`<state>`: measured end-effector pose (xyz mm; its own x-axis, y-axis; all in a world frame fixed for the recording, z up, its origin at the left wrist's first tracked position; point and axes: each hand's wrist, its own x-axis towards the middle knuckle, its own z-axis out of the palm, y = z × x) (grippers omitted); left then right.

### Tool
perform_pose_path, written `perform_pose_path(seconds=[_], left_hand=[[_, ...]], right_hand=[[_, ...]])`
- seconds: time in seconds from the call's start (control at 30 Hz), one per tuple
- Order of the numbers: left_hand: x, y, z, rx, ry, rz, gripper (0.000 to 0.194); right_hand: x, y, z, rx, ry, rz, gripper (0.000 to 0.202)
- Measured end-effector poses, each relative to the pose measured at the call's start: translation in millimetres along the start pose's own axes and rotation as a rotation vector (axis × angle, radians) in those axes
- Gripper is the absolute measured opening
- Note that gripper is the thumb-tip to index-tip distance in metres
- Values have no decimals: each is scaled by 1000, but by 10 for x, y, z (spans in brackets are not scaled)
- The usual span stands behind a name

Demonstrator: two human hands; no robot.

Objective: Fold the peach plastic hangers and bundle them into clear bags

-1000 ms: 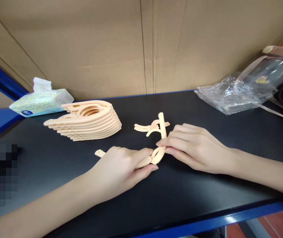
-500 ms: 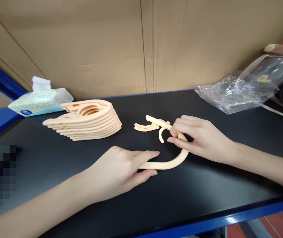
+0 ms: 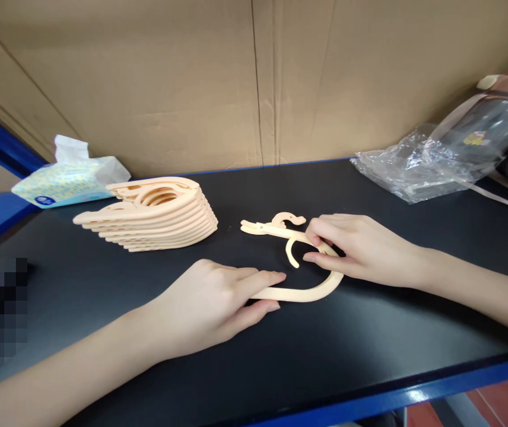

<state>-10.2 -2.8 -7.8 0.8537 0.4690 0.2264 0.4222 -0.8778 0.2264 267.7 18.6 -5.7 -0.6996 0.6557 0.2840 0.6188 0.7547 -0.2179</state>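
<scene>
A curved cream plastic hanger [image 3: 307, 295] lies low over the black table, bent round towards the right. My left hand [image 3: 216, 308] grips its near end between thumb and fingers; that end is hidden under the palm. On the upper right side, my right hand [image 3: 361, 249] pinches the hanger's far arm, which points left with a small curved hook branching towards me. A loose cream hook piece [image 3: 288, 217] lies just behind that arm, partly covered by it. Left of my hands rests a neat stack of cream hangers [image 3: 178, 219].
A tissue pack [image 3: 71, 182] stands at the back left. Crumpled clear plastic [image 3: 414, 169] and a transparent bag [image 3: 480, 130] with a strap lie at the back right. Cardboard [image 3: 169, 83] walls the rear, and a blue edge [image 3: 396, 400] borders the table's front.
My right hand has shifted slightly right and lowered the hanger's far arm, whose tip has swung down and left over the loose hook piece. My left hand has barely moved.
</scene>
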Motion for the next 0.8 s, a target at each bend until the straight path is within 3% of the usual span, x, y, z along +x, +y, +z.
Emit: perform_pose_path(seconds=[0.27, 0.47, 0.6, 0.8], left_hand=[[22, -22, 3, 9, 21, 23, 29], [41, -37, 0, 45, 87, 38, 22], [39, -71, 33, 85, 160, 20, 14], [33, -82, 45, 95, 181, 12, 15]], right_hand=[[-52, 11, -65, 56, -59, 113, 17], [-32, 76, -68, 17, -64, 52, 8], [-26, 118, -68, -5, -67, 27, 15], [-11, 139, -77, -43, -66, 44, 16]])
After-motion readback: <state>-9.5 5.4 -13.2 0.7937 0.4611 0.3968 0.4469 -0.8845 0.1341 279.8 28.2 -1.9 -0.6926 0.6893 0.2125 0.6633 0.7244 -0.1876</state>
